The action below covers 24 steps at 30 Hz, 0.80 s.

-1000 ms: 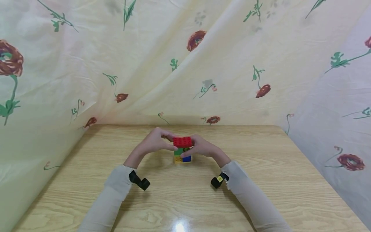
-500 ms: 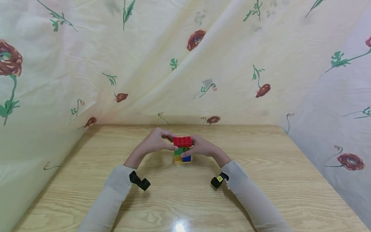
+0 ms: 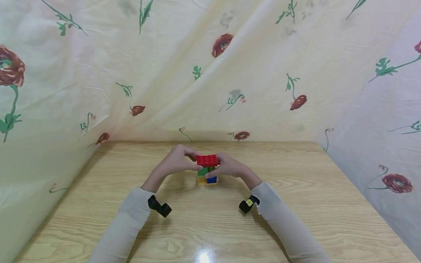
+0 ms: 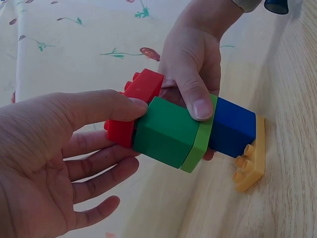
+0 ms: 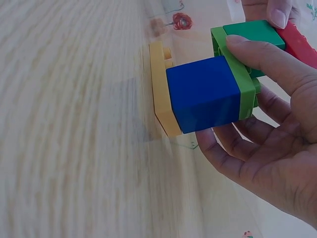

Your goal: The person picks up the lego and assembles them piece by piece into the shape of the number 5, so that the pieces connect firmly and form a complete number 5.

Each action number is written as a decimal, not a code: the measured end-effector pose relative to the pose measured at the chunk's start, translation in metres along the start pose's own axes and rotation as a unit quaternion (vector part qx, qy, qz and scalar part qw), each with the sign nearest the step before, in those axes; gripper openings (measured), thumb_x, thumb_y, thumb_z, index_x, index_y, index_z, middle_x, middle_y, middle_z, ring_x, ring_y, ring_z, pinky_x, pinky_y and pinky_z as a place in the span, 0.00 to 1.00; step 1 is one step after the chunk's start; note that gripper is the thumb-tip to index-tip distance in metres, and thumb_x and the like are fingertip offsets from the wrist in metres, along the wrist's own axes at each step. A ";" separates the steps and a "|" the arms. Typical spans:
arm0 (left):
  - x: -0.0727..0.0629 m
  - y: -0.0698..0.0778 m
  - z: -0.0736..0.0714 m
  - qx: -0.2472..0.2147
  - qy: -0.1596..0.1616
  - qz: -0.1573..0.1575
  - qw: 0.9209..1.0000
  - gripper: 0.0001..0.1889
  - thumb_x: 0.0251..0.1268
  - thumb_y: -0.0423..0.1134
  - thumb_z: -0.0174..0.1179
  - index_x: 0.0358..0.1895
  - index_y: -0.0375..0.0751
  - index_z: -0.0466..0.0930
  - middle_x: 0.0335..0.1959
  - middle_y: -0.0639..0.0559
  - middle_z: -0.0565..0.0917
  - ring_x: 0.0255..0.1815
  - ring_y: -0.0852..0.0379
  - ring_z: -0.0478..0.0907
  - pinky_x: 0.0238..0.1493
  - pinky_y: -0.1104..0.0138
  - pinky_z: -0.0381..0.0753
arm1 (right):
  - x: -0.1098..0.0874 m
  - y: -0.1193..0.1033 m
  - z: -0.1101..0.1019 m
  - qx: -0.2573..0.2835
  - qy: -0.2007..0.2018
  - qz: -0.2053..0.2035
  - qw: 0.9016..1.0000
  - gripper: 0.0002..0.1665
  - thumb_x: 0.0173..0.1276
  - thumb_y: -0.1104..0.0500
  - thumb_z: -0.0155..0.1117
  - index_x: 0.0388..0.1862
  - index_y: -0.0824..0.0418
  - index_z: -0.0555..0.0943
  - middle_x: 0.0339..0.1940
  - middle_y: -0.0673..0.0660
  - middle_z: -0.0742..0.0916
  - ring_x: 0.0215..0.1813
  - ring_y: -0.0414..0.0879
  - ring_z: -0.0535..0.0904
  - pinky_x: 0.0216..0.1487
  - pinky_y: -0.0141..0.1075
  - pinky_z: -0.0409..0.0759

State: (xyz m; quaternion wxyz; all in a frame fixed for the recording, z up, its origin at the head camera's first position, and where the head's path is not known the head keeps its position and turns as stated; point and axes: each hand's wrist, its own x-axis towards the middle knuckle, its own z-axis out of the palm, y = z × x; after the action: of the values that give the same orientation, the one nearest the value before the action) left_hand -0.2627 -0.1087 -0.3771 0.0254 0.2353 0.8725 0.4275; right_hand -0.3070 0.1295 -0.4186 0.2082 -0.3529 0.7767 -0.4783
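A tower of toy building bricks stands between both hands. Its red brick is on top, pinched by my left hand between thumb and fingers. Under it sits a dark green brick, then a thin lime green brick. A blue brick comes below, on one half of a flat yellow brick at the table surface; studs show on the other half. My right hand grips the tower at the lime green brick, its thumb across the front and its fingers behind.
The wooden table runs back to a flowered cloth that hangs behind it and along both sides. A black wrist camera sits on the left wrist, another camera on the right.
The left wrist has shifted very slightly to the right. Both hands keep their hold and the brick tower stays in the same place.
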 end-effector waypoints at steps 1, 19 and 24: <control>0.000 0.000 0.000 0.001 0.000 0.000 1.000 0.19 0.54 0.44 0.78 0.49 0.44 0.90 0.39 0.53 0.90 0.47 0.52 0.84 0.46 0.60 0.81 | 0.000 0.000 0.000 0.000 0.000 0.000 1.000 0.28 0.61 0.67 0.75 0.61 0.66 0.81 0.56 0.63 0.88 0.51 0.52 0.85 0.56 0.38 0.82; -0.001 0.001 0.000 0.010 -0.002 -0.004 1.000 0.18 0.55 0.45 0.77 0.48 0.44 0.91 0.39 0.53 0.90 0.46 0.53 0.83 0.47 0.59 0.80 | 0.000 0.000 0.001 -0.002 0.000 0.005 1.000 0.28 0.61 0.66 0.76 0.61 0.67 0.80 0.55 0.64 0.88 0.46 0.43 0.84 0.57 0.41 0.82; 0.000 0.001 0.001 0.009 0.001 -0.003 1.000 0.17 0.54 0.45 0.78 0.47 0.44 0.91 0.38 0.53 0.90 0.46 0.53 0.83 0.46 0.60 0.80 | 0.000 -0.001 0.000 0.003 -0.006 0.003 1.000 0.27 0.62 0.67 0.75 0.61 0.67 0.80 0.54 0.64 0.88 0.45 0.44 0.84 0.56 0.40 0.83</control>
State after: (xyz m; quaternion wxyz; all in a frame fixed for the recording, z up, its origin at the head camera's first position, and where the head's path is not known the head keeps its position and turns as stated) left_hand -0.2617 -0.1076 -0.3768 0.0234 0.2326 0.8771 0.4195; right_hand -0.3064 0.1292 -0.4178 0.2149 -0.3530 0.7751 -0.4780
